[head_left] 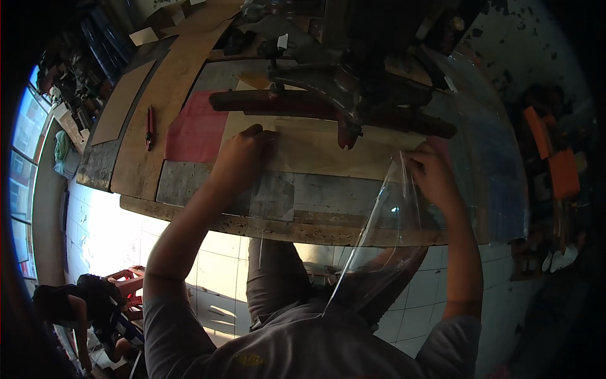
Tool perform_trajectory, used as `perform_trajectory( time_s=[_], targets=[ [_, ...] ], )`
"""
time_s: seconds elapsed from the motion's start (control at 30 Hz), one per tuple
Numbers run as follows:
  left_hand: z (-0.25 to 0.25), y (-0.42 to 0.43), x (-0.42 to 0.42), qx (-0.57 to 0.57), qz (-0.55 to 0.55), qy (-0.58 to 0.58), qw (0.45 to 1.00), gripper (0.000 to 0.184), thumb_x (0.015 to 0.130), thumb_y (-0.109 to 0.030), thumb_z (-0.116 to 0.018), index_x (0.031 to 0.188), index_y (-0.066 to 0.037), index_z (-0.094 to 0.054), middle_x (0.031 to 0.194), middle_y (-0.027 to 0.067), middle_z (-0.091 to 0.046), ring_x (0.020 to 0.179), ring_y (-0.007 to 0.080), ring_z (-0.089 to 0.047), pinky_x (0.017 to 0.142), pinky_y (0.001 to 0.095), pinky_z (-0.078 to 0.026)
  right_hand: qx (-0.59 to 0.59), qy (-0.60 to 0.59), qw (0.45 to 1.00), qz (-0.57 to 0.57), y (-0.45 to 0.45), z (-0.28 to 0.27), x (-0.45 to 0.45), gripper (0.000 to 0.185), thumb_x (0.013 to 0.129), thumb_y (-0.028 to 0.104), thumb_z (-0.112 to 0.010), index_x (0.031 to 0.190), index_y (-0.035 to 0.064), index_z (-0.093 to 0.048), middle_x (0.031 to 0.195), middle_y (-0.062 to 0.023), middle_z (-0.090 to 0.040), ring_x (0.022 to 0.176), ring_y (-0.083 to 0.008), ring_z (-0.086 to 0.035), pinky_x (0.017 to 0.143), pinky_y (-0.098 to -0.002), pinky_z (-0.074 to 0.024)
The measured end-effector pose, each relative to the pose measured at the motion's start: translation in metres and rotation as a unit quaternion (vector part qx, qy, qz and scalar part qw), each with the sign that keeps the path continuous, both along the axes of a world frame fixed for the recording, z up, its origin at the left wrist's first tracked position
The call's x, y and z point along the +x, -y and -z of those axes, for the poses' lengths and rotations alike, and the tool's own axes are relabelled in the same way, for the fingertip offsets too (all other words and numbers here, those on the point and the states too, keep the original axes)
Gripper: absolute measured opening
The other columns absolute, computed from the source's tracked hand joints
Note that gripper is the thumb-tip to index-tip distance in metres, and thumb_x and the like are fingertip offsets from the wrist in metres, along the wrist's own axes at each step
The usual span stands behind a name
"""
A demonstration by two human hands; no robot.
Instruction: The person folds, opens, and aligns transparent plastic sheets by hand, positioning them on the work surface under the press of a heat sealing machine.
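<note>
A clear plastic sheet point(386, 221) hangs over the table's near edge towards my lap. My right hand point(429, 167) pinches its upper right part between thumb and fingers. My left hand point(249, 148) has its fingers closed at the sheet's left part, over a beige sheet point(341, 155); its grip is partly hidden. Just beyond both hands is the long dark bar point(284, 104) of a heavy metal machine point(356, 82). A pink sheet point(196, 129) lies left of my left hand.
A red cutter knife point(149, 129) rests on a brown board point(142, 148) at the left. More clear sheets point(502, 183) hang over the table's right end. Orange objects point(562, 170) stand far right. Another person point(79, 309) is bent over at lower left, near a red stool point(129, 281).
</note>
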State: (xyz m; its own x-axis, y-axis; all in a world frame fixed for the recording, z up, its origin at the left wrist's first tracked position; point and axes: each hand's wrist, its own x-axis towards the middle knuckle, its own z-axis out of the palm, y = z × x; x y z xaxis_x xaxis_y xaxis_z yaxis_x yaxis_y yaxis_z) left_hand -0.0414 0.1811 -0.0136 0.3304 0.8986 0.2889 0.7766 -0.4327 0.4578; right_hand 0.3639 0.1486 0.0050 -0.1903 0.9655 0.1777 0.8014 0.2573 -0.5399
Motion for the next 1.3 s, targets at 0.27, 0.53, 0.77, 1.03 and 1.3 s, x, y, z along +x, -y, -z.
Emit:
perform_trajectory(
  time_s=[0.27,0.53,0.77,1.03,1.3],
  targets=[
    [-0.005,0.006,0.002,-0.004,-0.008,-0.002,1.0,0.028,0.097,-0.011,-0.063,0.123,-0.006,-0.074,0.099,0.0175,-0.069,0.084,0.0389,-0.071,0.075,0.049,-0.056,0.064,0.036,0.997,0.004,0.011,0.017,-0.002,0.028,0.096,0.004,-0.069,0.124,0.0044,-0.074,0.099,-0.0136,-0.062,0.087,-0.0317,-0.068,0.078,-0.0413,-0.0536],
    [-0.005,0.006,0.013,-0.012,-0.037,0.03,0.999,0.03,0.098,-0.009,-0.063,0.125,-0.002,-0.072,0.095,0.0176,-0.066,0.081,0.0359,-0.069,0.075,0.0452,-0.053,0.15,0.062,0.986,-0.023,-0.007,0.025,0.004,0.031,0.092,-0.001,-0.072,0.122,0.006,-0.075,0.092,-0.0103,-0.058,0.079,-0.0271,-0.064,0.071,-0.0417,-0.0517],
    [-0.001,0.002,0.015,0.0,-0.034,0.029,0.999,0.029,0.098,-0.009,-0.065,0.125,-0.001,-0.072,0.091,0.0161,-0.065,0.076,0.0321,-0.066,0.072,0.0414,-0.052,0.16,0.067,0.985,-0.024,-0.015,0.019,0.008,0.028,0.091,0.0,-0.074,0.119,0.0056,-0.076,0.091,-0.0101,-0.059,0.078,-0.0261,-0.064,0.069,-0.0405,-0.0515],
    [-0.007,0.004,0.02,-0.012,-0.041,0.026,0.999,0.028,0.098,-0.008,-0.065,0.124,-0.003,-0.073,0.09,0.0146,-0.066,0.073,0.0298,-0.066,0.07,0.0404,-0.052,0.144,0.054,0.988,-0.02,-0.017,0.022,0.013,0.027,0.091,-0.002,-0.074,0.117,0.0033,-0.076,0.092,-0.0106,-0.059,0.078,-0.0256,-0.064,0.069,-0.0404,-0.0514],
    [-0.007,0.005,0.02,-0.006,-0.048,0.032,0.998,0.027,0.096,-0.008,-0.066,0.122,-0.004,-0.074,0.087,0.0148,-0.065,0.072,0.0321,-0.067,0.069,0.0421,-0.053,0.139,0.074,0.987,-0.01,-0.017,0.021,0.014,0.032,0.088,-0.006,-0.072,0.119,0.0025,-0.076,0.096,-0.0114,-0.062,0.084,-0.0291,-0.066,0.072,-0.0416,-0.0536]
  ],
)
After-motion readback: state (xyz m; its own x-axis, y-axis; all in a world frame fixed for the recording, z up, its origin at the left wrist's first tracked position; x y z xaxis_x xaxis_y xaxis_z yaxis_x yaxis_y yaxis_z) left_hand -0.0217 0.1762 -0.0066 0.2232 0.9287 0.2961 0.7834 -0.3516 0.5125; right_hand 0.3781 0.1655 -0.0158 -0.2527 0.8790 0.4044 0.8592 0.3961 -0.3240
